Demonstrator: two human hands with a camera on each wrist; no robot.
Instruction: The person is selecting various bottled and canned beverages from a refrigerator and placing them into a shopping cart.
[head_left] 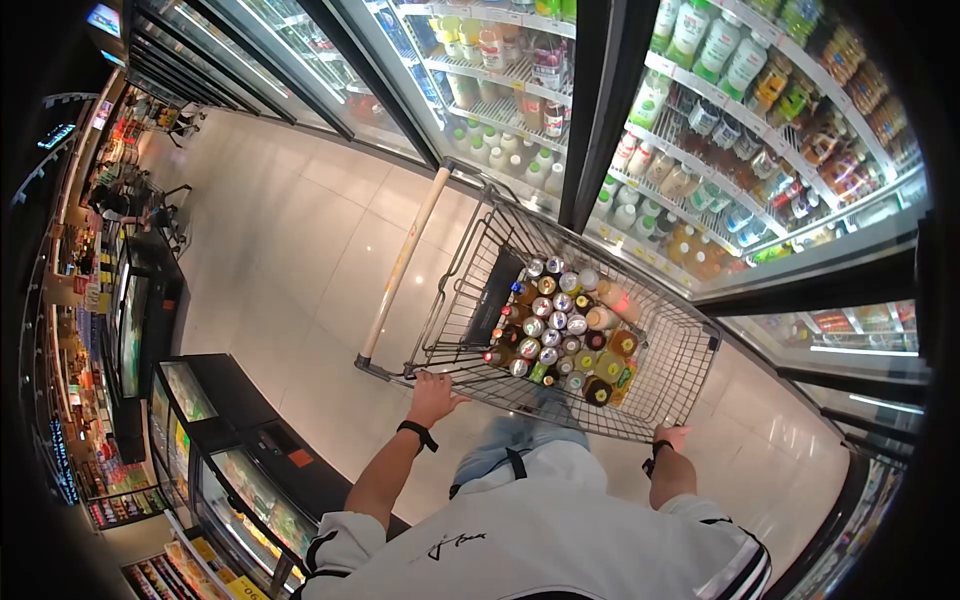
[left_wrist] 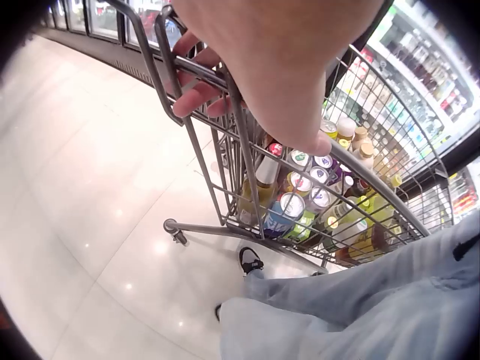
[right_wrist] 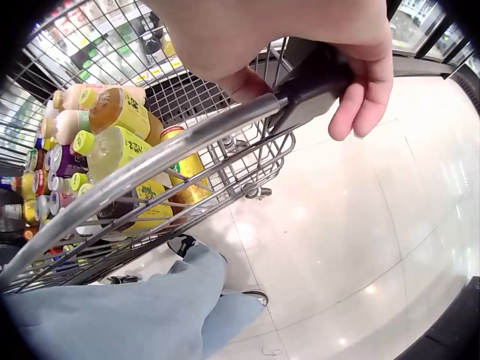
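A wire shopping cart [head_left: 672,372] stands sideways before the person, with many bottles and cans [head_left: 560,325] grouped toward its handle side. The left hand [head_left: 435,400] grips the cart's near side by the handle end; in the left wrist view, fingers of this hand [left_wrist: 274,64] curl round the grey metal bars. At the opposite end, the right hand [head_left: 672,438] holds the near corner. The right wrist view shows this hand [right_wrist: 292,37] wrapped over a black corner piece [right_wrist: 311,86], beside yellow-labelled bottles [right_wrist: 120,154] behind the wires.
Lit drink fridges [head_left: 720,120] line the far side, with a dark door frame [head_left: 597,110] close behind the cart. Black display freezers [head_left: 250,440] stand at the left. Pale tiled floor [head_left: 300,230] stretches between them. Another cart [head_left: 175,215] is farther off.
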